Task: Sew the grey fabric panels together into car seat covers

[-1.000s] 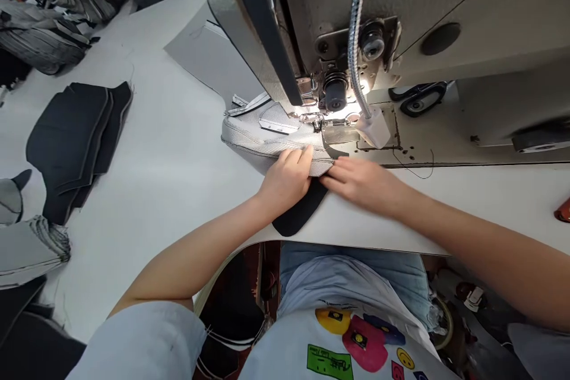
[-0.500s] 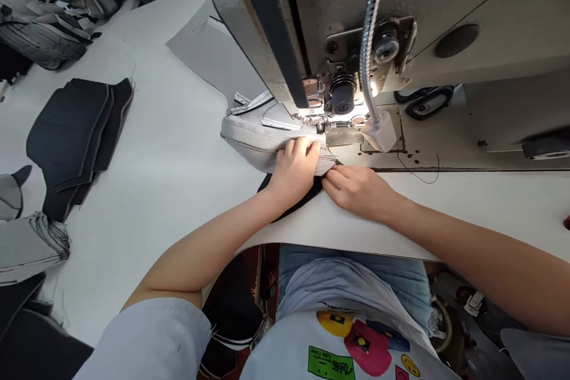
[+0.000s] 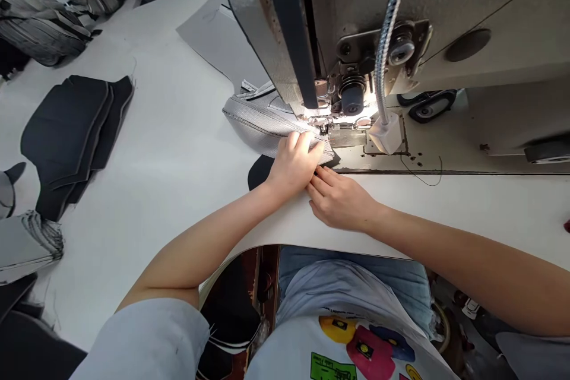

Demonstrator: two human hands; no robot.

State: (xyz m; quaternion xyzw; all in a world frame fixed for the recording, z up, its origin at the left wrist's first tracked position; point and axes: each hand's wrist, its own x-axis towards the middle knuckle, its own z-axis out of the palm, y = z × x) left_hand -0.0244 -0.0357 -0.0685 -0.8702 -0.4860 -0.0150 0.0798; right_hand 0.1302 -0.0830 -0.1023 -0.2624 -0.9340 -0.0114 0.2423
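A grey mesh fabric piece (image 3: 262, 124) with stitched seams lies under the presser foot (image 3: 324, 126) of a sewing machine (image 3: 276, 24). My left hand (image 3: 294, 161) is closed on its near edge, fingertips bent down onto the mesh just in front of the foot. Beneath it a black fabric piece (image 3: 259, 172) pokes out on both sides of that hand. My right hand (image 3: 341, 199) is closed at the near edge of the black fabric, its fingertips against the left thumb. What lies under the right fingertips is largely hidden.
Stacked dark fabric pieces (image 3: 73, 136) lie at left, with a grey stack (image 3: 29, 243) nearer me. Bundles of grey fabric (image 3: 40, 24) fill the far left corner. Black-handled scissors (image 3: 430, 105) rest under the machine arm. A lamp on a flexible metal neck (image 3: 392, 24) hangs by the needle.
My right hand has slid left and toward me along the fabric edge, up against my left hand. The grey piece has turned slightly, and more black fabric shows at left. The view has shifted a little.
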